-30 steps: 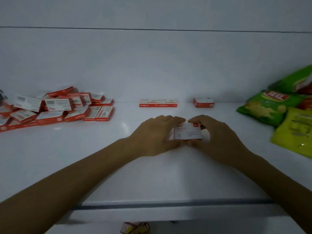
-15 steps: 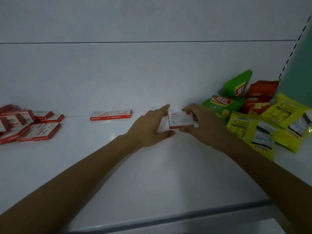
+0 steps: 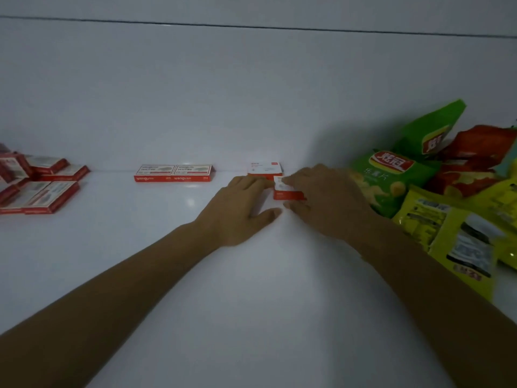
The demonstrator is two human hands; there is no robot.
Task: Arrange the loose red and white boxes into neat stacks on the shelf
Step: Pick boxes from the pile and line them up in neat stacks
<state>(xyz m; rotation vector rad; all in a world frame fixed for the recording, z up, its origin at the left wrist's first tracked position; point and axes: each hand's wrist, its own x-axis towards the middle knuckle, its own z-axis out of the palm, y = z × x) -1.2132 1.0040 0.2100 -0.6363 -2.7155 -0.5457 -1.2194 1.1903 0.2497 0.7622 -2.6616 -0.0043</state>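
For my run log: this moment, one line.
right grip: holds small box | left grip: rests on shelf beside it | back box: just behind

front box (image 3: 288,195) mostly covered, box pile (image 3: 50,191) cut off left, snack bags (image 3: 447,228) cut off right

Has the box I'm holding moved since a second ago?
Yes. The held box went back toward the wall, now just before the small box standing there.
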